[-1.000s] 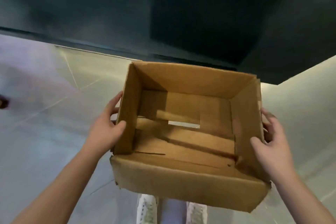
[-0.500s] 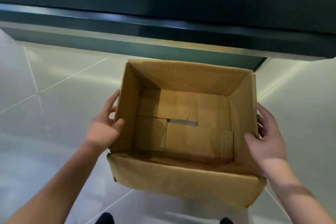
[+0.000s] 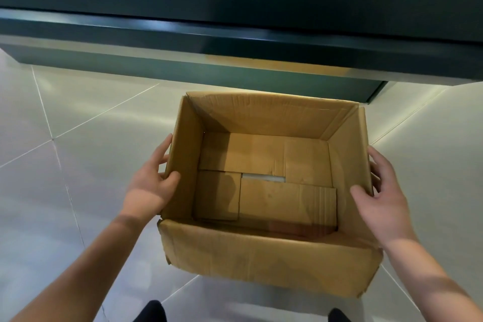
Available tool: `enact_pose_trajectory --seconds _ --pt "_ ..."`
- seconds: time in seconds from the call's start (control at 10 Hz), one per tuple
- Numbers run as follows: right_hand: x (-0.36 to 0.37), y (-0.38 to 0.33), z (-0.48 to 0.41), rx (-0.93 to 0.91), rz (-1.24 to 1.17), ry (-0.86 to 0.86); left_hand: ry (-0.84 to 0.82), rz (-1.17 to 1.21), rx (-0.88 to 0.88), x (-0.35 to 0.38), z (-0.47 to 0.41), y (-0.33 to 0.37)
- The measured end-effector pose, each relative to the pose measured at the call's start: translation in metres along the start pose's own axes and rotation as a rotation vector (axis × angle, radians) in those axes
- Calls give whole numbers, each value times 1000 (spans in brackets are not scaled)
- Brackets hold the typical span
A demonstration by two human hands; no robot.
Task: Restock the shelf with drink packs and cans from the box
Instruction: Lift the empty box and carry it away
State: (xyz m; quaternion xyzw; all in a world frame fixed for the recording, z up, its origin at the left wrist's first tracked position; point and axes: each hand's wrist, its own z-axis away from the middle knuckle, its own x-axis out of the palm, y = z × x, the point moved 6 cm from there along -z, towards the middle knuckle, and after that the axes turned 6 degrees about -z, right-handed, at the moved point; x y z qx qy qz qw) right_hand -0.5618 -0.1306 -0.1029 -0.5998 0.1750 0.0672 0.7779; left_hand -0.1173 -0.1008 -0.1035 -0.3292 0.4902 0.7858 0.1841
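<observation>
An open brown cardboard box [image 3: 264,253] sits in the middle of the head view, its top flaps folded out. Inside I see only its folded bottom flaps, with a small gap showing the floor; no drink packs or cans are visible. My left hand [image 3: 153,185] grips the box's left wall, thumb over the rim and fingers outside. My right hand [image 3: 379,193] holds the right wall the same way. The box looks held just above the pale floor or resting on it; I cannot tell which.
A dark green shelf base [image 3: 183,65] with a glossy ledge runs across the top of the view, just beyond the box. Pale tiled floor [image 3: 78,138] spreads to the left and right. My dark shoe tips [image 3: 151,311] show at the bottom edge.
The box has levelled out and dropped lower towards the floor, nearer the shelf base. Both hands keep their grip on its side walls.
</observation>
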Motion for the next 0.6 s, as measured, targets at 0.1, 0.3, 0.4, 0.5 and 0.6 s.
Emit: enact_pose_trajectory --seconds 0.1,0.3,0.4,0.5,0.6 --pt "-1 2 -1 -4 10 3 25 -28 5 0 0 0" --pt "-5 4 -5 -6 80 19 63 -62 38 -3 0 1" --pt "-6 2 -6 -29 112 54 129 -75 44 -7 -2 2" --pt "-7 -7 -9 -59 146 86 176 -74 39 -14 -10 7" --pt "-3 -42 -18 -126 113 84 207 -65 93 -25 -13 33"
